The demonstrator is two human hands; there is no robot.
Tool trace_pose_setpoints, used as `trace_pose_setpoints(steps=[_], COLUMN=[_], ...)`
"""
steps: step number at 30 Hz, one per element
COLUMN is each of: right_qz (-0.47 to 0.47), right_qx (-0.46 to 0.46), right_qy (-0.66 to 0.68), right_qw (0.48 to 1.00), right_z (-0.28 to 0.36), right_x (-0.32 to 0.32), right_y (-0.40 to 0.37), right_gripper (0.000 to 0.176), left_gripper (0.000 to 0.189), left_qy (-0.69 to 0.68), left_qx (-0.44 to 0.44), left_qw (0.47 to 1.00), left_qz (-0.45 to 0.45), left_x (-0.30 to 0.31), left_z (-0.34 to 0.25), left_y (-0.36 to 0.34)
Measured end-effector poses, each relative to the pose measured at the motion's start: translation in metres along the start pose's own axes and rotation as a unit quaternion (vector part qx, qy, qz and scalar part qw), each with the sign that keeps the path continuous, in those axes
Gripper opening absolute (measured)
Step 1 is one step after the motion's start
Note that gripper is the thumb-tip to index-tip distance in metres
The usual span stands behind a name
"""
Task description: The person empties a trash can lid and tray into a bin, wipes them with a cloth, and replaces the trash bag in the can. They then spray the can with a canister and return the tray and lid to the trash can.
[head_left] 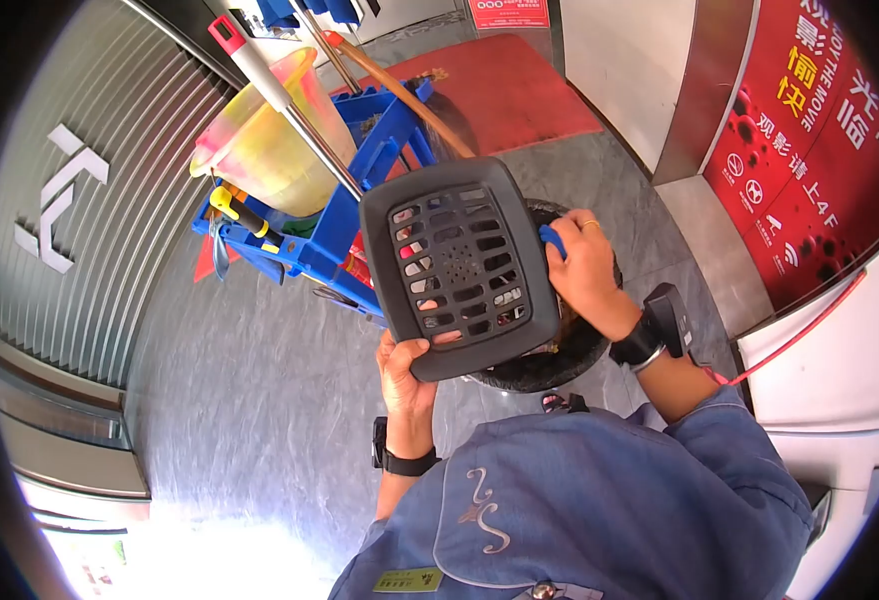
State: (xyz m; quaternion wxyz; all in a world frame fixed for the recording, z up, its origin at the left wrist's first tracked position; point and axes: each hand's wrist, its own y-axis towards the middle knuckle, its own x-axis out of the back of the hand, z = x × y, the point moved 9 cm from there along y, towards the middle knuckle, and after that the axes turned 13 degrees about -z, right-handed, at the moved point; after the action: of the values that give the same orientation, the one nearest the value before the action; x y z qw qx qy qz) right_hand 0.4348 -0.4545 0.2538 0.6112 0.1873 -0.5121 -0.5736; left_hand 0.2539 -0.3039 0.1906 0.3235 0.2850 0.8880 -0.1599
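Note:
A dark grey slotted plastic tray (459, 262) with a wide rim is held up in front of me, tilted. My left hand (405, 372) grips its lower left corner, thumb on the face side. At the tray's right edge, my right hand (591, 272) is closed on a blue cloth (551, 240), only a bit of which shows. Behind and below the tray stands a round bin with a black liner (544, 375); the tray hides most of it. Pieces of its contents show through the slots, too small to name.
Left of the bin is a blue cleaning cart (324, 245) with a yellowish bucket (284, 135), a yellow-and-black handled tool (244, 212) and long handles (269, 80). A red mat (519, 85) lies behind. Red signage (809, 150) and a white cabinet (829, 370) stand right.

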Motion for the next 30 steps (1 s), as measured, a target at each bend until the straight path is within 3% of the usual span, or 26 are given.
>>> trace_pose_setpoints(steps=[3,8,10,13,15,17,18,19,21,23,25,27,30], right_qz=[-0.102,-0.144,-0.113,0.112,0.104,0.092,0.062,0.019,-0.068,-0.104,-0.115,-0.095,-0.108], right_qx=[0.042,-0.054,0.046,0.197,0.243,0.222,0.234,0.218,0.105,0.053,0.079,0.181,0.142], right_qy=[0.067,0.173,0.211,0.292,0.309,0.298,0.231,0.192,0.157,0.164,0.216,0.28,0.246], right_qw=[0.992,0.973,0.97,0.929,0.914,0.924,0.942,0.957,0.98,0.98,0.966,0.938,0.953], right_z=[0.031,0.013,0.052,0.114,0.126,0.111,0.102,0.088,0.051,0.04,0.061,0.098,0.083], right_x=[0.022,0.037,0.048,0.012,0.009,0.003,0.0,0.0,0.002,0.002,0.006,0.008,0.006], right_y=[0.011,0.019,0.024,-0.014,-0.03,-0.016,-0.006,0.008,0.034,0.05,0.058,0.059,0.068], right_gripper=[0.022,0.024,0.024,0.02,0.018,0.018,0.009,0.014,0.023,0.025,0.028,0.031,0.034], left_gripper=[0.043,0.049,0.051,0.051,0.049,0.049,0.044,0.044,0.044,0.044,0.044,0.044,0.045], left_qy=[-0.04,-0.032,-0.028,-0.02,0.017,0.059,0.003,0.015,0.037,0.056,0.073,0.094,0.114], left_qx=[-0.012,-0.059,-0.047,-0.06,-0.069,-0.079,-0.047,-0.045,-0.039,-0.032,-0.013,-0.008,-0.012], left_qw=[0.999,0.998,0.998,0.998,0.997,0.995,0.999,0.999,0.998,0.997,0.996,0.994,0.992], left_qz=[-0.007,-0.003,0.005,0.002,-0.007,-0.002,0.02,0.023,0.034,0.049,0.058,0.055,0.046], left_x=[-0.003,-0.006,-0.012,-0.01,-0.013,-0.014,-0.025,-0.024,-0.023,-0.027,-0.034,-0.035,-0.036], left_z=[-0.005,-0.017,-0.012,-0.003,0.001,-0.002,-0.002,-0.002,0.001,0.008,0.018,0.024,0.02], left_y=[-0.001,-0.001,-0.003,-0.001,-0.002,-0.006,-0.011,-0.012,-0.016,-0.02,-0.025,-0.029,-0.034])
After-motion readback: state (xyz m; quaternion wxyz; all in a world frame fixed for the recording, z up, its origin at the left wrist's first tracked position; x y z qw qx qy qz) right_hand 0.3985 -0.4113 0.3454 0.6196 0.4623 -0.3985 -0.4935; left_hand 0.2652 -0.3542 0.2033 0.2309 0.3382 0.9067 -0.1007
